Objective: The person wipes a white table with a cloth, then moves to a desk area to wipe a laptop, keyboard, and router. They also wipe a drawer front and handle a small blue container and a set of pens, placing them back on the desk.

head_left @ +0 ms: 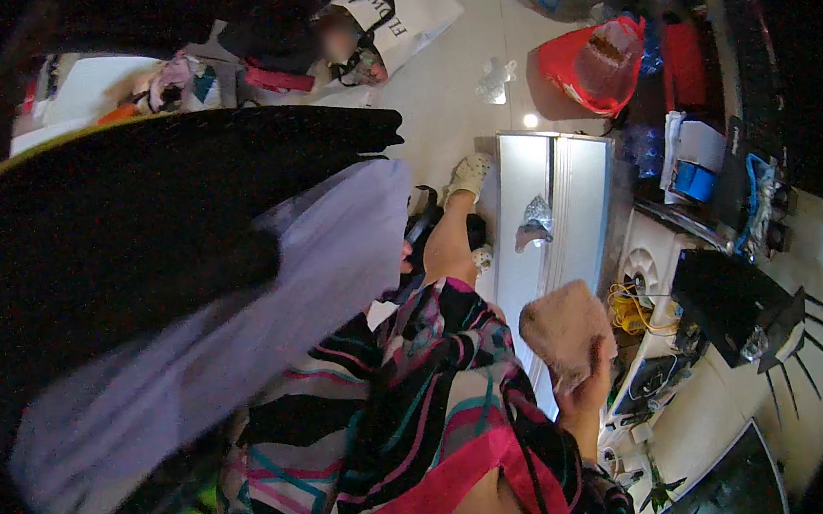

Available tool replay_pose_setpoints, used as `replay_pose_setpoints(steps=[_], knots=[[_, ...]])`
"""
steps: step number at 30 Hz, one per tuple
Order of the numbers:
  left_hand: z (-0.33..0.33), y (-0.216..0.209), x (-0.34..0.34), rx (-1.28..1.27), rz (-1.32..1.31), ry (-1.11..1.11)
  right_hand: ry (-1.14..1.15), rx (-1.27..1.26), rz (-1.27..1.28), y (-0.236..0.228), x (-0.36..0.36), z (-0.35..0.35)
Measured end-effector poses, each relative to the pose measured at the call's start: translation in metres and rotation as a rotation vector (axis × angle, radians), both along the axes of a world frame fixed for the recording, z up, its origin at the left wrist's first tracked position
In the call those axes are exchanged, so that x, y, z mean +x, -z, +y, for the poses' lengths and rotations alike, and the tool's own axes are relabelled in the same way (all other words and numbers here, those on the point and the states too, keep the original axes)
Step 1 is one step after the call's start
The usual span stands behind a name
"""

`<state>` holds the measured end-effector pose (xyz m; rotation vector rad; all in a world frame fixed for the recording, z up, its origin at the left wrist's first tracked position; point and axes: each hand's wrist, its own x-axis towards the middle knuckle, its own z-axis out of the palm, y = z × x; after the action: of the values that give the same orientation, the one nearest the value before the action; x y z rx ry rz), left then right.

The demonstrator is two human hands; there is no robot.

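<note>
One pinkish-tan cloth, right of center in frame, grasped at lower right edge by right hand, fingertips pressed against fabric. Reaches up and left from hand, roughly as broad as long, no clear long axis. Just beyond, long white panel with metal edging, running lengthwise toward top of frame, overlapped at lower end by cloth; contact impossible to tell. No left hand clearly visible, grasp unknown. Nearer to panel: right hand.
</note>
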<state>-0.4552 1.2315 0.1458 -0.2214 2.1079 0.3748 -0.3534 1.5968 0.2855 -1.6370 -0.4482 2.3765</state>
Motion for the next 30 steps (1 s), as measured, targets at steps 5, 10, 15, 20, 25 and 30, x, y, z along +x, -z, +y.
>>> replay_pose_setpoints(steps=[5,10,15,20,25,30], knots=[[0.019,0.058,-0.02,-0.053,-0.012,-0.037,-0.079,-0.023,-0.102,0.063,-0.001,0.001],[0.039,0.139,-0.045,-0.07,-0.014,-0.053,-0.124,-0.024,-0.222,0.129,-0.005,0.006],[0.059,0.219,-0.072,-0.065,-0.001,-0.074,-0.12,-0.015,-0.362,0.18,-0.006,0.012],[0.073,0.28,-0.088,-0.054,0.018,-0.089,-0.231,0.008,-0.415,0.214,-0.001,0.019],[0.071,0.289,-0.093,-0.073,0.04,-0.113,-0.226,-0.007,-0.395,0.228,-0.006,0.025],[0.062,0.266,-0.087,-0.102,0.038,-0.125,-0.23,-0.056,-0.426,0.22,-0.013,0.028]])
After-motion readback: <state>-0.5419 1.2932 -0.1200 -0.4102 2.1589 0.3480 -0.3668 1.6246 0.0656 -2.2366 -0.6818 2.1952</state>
